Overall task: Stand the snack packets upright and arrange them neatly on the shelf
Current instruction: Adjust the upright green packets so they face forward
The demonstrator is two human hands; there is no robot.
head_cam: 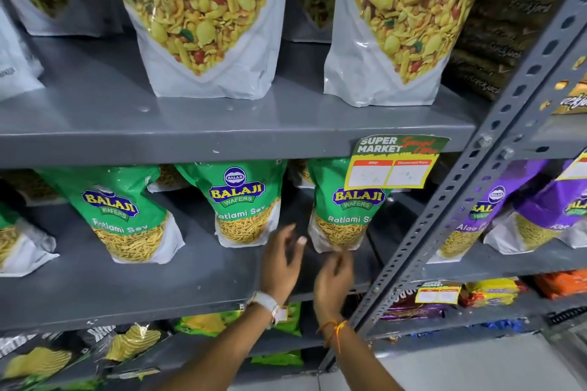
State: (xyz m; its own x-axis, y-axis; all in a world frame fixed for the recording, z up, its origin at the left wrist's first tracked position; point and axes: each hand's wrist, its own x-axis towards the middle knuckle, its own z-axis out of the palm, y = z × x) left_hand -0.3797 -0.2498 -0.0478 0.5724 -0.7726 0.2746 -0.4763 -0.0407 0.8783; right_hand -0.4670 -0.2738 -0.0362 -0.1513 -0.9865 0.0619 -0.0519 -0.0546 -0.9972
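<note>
Three green Balaji Ratlami Sev packets stand upright on the middle grey shelf (pixel 197 279): a left packet (pixel 127 219), a middle packet (pixel 244 206) and a right packet (pixel 346 213). My left hand (pixel 281 263) hovers with fingers apart in the gap between the middle and right packets, holding nothing. My right hand (pixel 333 279) is just below the right packet's bottom edge, fingers loosely curled and close to the packet; I cannot tell whether they touch it. More packets sit behind the front row, mostly hidden.
Two big white mixture pouches (pixel 206 19) (pixel 403 25) stand on the upper shelf. A slotted grey upright (pixel 460 200) divides the bays; purple Balaji packets (pixel 486 216) lie beyond it. A price tag (pixel 394 162) hangs from the shelf lip. Chip bags (pixel 133 343) fill the lower shelf.
</note>
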